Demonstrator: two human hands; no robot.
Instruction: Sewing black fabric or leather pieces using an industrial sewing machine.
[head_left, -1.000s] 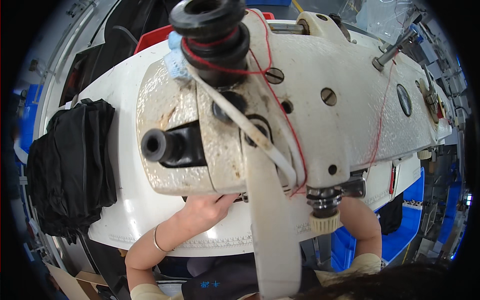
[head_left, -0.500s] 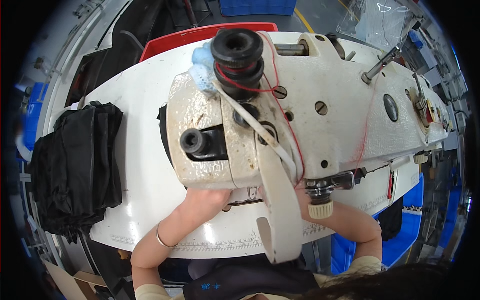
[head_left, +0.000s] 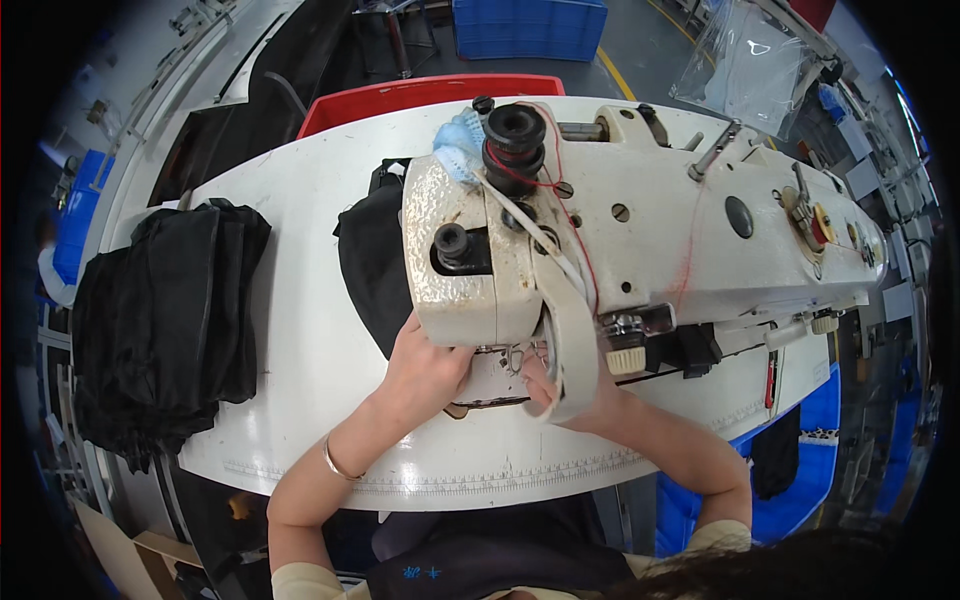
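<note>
A white sewing machine point(head_left: 660, 230) with red thread spans the middle. At the near side of its head is my left hand point(head_left: 425, 368), its fingers curled and partly hidden by the head. Black cloth point(head_left: 370, 245) lies on the table left of the head and passes behind that hand. On the other side of the needle area, my right hand point(head_left: 542, 378) has its fingers bent inward, partly covered by a pale curved lever point(head_left: 572, 345). What either hand grips is hidden. Between the hands a light metal plate point(head_left: 497, 380) shows.
A pile of folded black cloth point(head_left: 165, 320) lies on the left of the white table point(head_left: 300, 400). Beyond the far edge is a red bin point(head_left: 430, 92); a blue bin point(head_left: 815, 455) stands below at the right. A red-handled tool point(head_left: 771, 380) lies at the table's right.
The view has shifted, so the machine appears lower and smaller. More of the black cloth, the needle area and both hands now shows. The hands stay close to the machine head.
</note>
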